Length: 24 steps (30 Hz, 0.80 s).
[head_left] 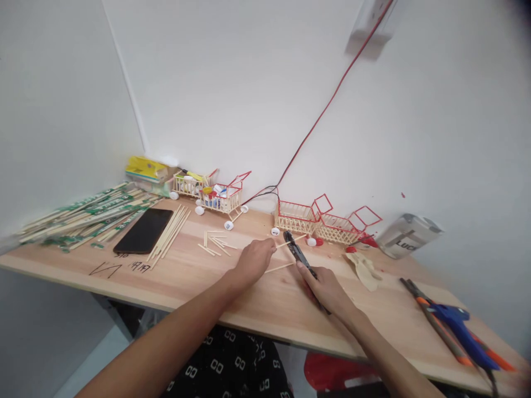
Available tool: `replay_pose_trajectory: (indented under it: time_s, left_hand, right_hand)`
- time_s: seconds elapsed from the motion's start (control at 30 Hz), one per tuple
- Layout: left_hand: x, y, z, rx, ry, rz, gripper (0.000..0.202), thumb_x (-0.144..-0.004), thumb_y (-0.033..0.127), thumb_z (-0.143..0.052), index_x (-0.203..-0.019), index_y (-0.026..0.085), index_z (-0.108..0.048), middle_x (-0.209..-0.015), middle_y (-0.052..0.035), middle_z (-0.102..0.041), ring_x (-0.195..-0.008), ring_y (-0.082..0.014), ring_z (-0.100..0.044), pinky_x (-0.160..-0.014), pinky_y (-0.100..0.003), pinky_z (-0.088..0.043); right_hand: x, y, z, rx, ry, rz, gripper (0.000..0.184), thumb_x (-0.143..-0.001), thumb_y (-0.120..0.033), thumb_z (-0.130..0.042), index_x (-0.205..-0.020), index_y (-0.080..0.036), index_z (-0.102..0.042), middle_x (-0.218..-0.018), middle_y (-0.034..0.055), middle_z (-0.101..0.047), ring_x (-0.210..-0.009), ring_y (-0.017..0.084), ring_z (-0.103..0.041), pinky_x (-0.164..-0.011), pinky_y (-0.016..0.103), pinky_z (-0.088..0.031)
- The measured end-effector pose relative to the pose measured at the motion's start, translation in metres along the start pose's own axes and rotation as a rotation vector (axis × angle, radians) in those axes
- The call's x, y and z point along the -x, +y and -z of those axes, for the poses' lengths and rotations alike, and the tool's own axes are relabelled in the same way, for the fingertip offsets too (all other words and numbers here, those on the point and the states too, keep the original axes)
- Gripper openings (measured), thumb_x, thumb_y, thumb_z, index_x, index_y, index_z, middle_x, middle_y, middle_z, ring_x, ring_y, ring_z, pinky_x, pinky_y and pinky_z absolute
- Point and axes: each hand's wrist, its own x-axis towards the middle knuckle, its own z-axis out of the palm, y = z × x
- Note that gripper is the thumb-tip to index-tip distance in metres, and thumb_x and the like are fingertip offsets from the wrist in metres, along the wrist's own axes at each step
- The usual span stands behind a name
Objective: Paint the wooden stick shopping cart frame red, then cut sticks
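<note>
A thin stick (282, 245) meets black pliers (300, 255), centre frame.
I see the left hand (254, 262) pinching the stick, the right hand (329, 288) gripping the pliers right of centre.

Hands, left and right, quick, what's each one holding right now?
Left hand: closed, fingers pinching a thin wooden stick.
Right hand: closed around a black pliers-like tool.
</note>
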Motion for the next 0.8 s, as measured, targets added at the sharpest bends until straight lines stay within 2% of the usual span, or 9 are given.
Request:
replay_pose_trajectory:
  time_s: [0.23, 0.6, 0.8]
  left_hand:
    - [0.000, 0.002, 0.003, 0.019, 0.002, 0.011, 0.024, -0.095, 0.022, -0.040, -0.090, 0.017, -0.063, -0.090, -0.0095, -0.070, -0.087, -0.0225, -0.063, -0.073, -0.029, -0.042]
    - [-0.001, 0.005, 0.005, 0.169, 0.013, 0.004, 0.026, -0.092, 0.017, -0.042, -0.074, 0.017, -0.060, -0.072, -0.0047, -0.066, -0.072, -0.0176, -0.060, -0.070, -0.026, -0.040]
    - [-0.001, 0.004, 0.006, 0.222, 0.075, -0.014, 0.025, -0.092, 0.016, -0.042, -0.075, 0.018, -0.061, -0.069, -0.0030, -0.065, -0.069, -0.0171, -0.059, -0.066, -0.025, -0.038]
  right_hand:
    - [0.003, -0.006, 0.003, -0.057, -0.020, -0.025, 0.067, -0.089, -0.070, -0.030, -0.046, -0.021, -0.046, -0.040, 0.0034, -0.051, -0.044, 0.016, -0.050, -0.054, 0.028, -0.035]
    - [0.004, -0.005, 0.011, -0.054, -0.063, -0.021, 0.066, -0.088, -0.071, -0.034, -0.049, -0.020, -0.052, -0.045, 0.0046, -0.057, -0.045, 0.018, -0.055, -0.055, 0.028, -0.039]
    - [-0.001, -0.006, 0.005, -0.005, 0.052, 0.064, 0.062, -0.091, -0.066, -0.031, -0.049, -0.021, -0.043, -0.046, 0.0027, -0.053, -0.052, 0.018, -0.053, -0.057, 0.028, -0.035]
